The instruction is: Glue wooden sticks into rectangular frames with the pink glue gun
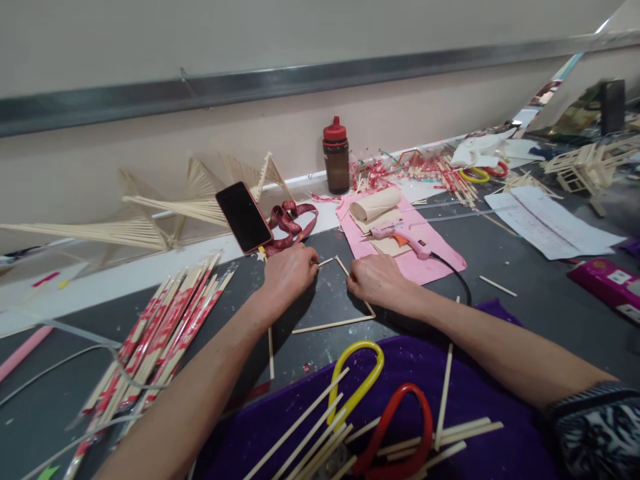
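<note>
My left hand [291, 272] is closed, fingers pinched at the near end of a short wooden chopstick [327, 261]. My right hand [377, 283] is closed around the middle of another chopstick [342, 266], which meets the first at a corner. A bottom chopstick [333, 325] joins that side at the lower right, so the sticks outline part of a frame flat on the dark table. Under my left wrist lies a loose chopstick [271, 353]. Just beyond my right hand, a pink glue gun [407, 237] rests on a pink sheet [443, 257].
Wrapped chopsticks [160, 333] lie at left, below a phone [244, 217] and a stick structure [190, 207]. A bottle [337, 160] stands by the wall. Scissors [357, 380] and loose sticks rest on purple cloth [480, 387] nearest me. Papers [553, 220] lie right.
</note>
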A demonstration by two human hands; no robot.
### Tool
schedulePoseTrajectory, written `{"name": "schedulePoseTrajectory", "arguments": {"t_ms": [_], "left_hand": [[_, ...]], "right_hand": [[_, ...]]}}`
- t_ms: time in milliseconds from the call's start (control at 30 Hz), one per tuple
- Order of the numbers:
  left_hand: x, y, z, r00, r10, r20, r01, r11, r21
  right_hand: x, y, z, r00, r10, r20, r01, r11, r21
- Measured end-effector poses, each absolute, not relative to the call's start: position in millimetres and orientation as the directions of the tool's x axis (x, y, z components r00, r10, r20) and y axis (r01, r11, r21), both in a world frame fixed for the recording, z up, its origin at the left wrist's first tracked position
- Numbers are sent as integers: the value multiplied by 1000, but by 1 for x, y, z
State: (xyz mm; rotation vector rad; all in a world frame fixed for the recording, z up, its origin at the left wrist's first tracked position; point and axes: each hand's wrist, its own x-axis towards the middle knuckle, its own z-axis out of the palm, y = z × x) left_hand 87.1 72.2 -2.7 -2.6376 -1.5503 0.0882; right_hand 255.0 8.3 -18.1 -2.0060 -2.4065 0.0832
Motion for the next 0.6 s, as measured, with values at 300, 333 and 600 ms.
{"name": "schedulePoseTrajectory", "arguments": {"t_ms": [300, 333, 600], "left_hand": [[109, 85, -5, 653, 755, 53, 757, -651, -56], [110, 86, -6, 664, 745, 61, 748, -660, -76], [112, 91, -1, 733, 678, 55, 675, -713, -189]], "right_hand": [[253, -1, -18, -177, 983, 42, 982, 179, -65], [253, -1, -18, -180, 983, 45, 981, 182, -67], [253, 0, -18, -177, 983, 56, 981, 180, -70]]}}
